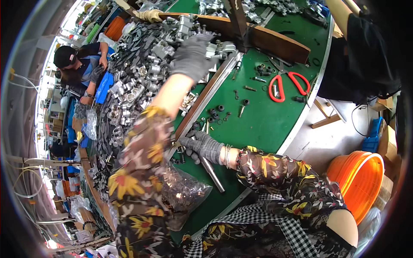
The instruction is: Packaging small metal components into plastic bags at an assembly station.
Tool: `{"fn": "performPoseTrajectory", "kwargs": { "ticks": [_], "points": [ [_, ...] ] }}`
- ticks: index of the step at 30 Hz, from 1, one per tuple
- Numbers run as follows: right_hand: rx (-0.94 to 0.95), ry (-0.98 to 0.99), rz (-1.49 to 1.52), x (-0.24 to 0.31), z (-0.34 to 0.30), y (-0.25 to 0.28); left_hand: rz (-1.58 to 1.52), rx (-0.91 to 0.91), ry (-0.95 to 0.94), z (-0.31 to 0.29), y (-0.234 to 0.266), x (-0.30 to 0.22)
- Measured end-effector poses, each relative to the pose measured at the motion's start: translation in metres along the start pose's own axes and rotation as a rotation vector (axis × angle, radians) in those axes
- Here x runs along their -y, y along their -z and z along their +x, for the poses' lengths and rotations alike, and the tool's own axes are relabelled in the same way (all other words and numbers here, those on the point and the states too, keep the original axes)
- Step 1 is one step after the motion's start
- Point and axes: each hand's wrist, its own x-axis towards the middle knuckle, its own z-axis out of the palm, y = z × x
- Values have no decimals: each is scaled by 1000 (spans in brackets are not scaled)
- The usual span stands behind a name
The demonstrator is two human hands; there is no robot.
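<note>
My left hand (192,59), in a grey glove, reaches over a heap of silver metal castings (129,94) beyond the wooden rail. Its fingers are blurred among the castings, so I cannot tell whether it grips one. My right hand (205,148), gloved too, is closed around a shiny metal tube (211,173) that slants down over the green table (262,122). Beside that hand lie small black caps and brass-coloured pins. A clear plastic bag (183,193) of small metal parts sits below it, partly behind my left sleeve.
Scissors with red handles (277,89) lie on the table among small bolts and rings. A wooden rail (204,99) edged with metal divides table from heap. A brown board (275,43) crosses the far side. Orange baskets (359,185) stand right. Another person (81,64) works at left.
</note>
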Motion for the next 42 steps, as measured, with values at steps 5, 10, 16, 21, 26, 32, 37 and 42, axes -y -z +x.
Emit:
{"fn": "performPoseTrajectory", "kwargs": {
  "ticks": [5, 10, 16, 21, 26, 32, 37, 42],
  "points": [
    [-6, 338, -40, -27, 14, 25, -108, 104, 289, 49, -68, -59],
    [14, 98, 152, -21, 18, 17, -706, -78, 405, 41, -53, -13],
    [9, 179, 83, -3, 2, 26, -1779, 162, 685, -35, 21, 10],
    [198, 15, 516, 8, 3, 36, -2164, 36, 770, -181, 71, 17],
    [409, -9, -67, 38, -53, -19, -2149, -139, 931, -317, 71, 22],
    [591, 4, -672, 11, -75, -57, -2237, -131, 996, -412, 87, -26],
    [581, -2, -599, -31, -107, -98, -2530, -757, 547, -464, 55, -125],
    [496, -91, -1063, -37, -104, -140, -2646, -941, 864, -506, 46, -145]
  ]
}}
